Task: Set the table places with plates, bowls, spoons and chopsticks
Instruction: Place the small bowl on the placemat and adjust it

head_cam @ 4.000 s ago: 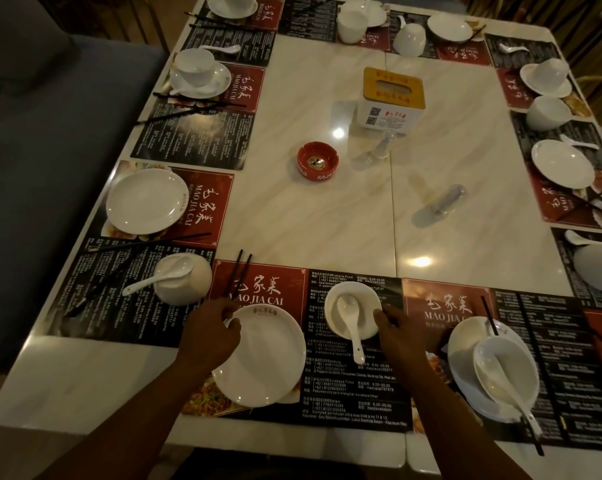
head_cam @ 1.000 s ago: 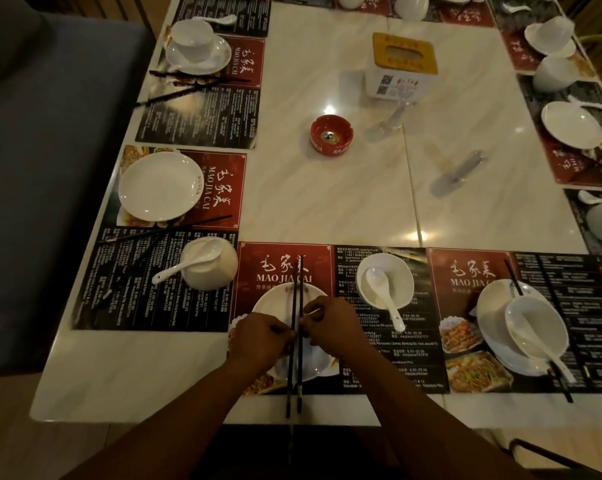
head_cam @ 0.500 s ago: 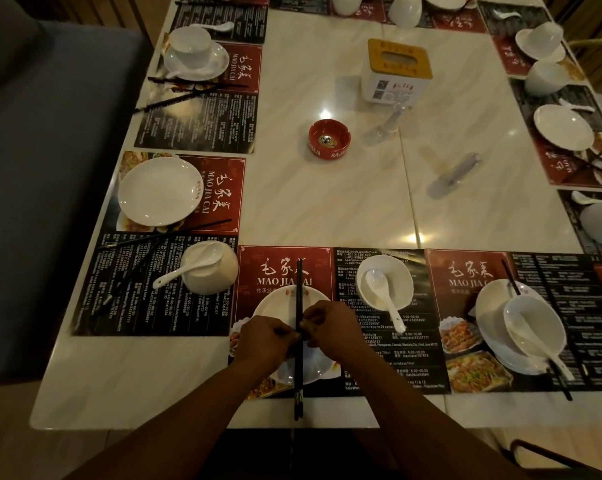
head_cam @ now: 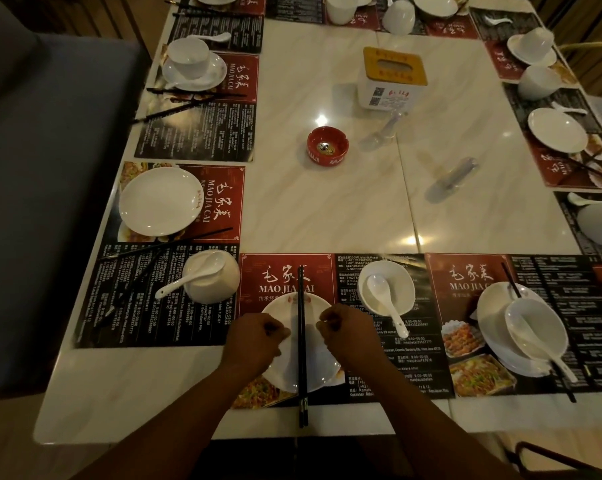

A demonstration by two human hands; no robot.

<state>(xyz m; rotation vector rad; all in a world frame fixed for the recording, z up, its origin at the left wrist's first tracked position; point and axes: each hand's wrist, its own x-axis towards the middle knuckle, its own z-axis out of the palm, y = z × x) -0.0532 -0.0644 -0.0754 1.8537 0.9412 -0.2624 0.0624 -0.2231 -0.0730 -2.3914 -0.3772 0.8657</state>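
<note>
Both hands hover with fingers curled and nothing in them. The left hand (head_cam: pixel 254 341) and right hand (head_cam: pixel 348 336) flank the black chopsticks (head_cam: pixel 301 358), which lie straight across the near plate (head_cam: pixel 278 306) with their ends past its rim toward the table edge. That place looks close to done, its bowl (head_cam: pixel 401 282) and spoon (head_cam: pixel 384 299) just right of the plate. The left-side places seem to need squaring yet: scattered chopsticks (head_cam: pixel 174 243), an apparently upturned bowl (head_cam: pixel 219 285).

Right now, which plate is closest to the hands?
The plate at the near edge, right between the left hand and right hand. Black chopsticks lie straight across its middle; every other plate sits farther off.
</note>
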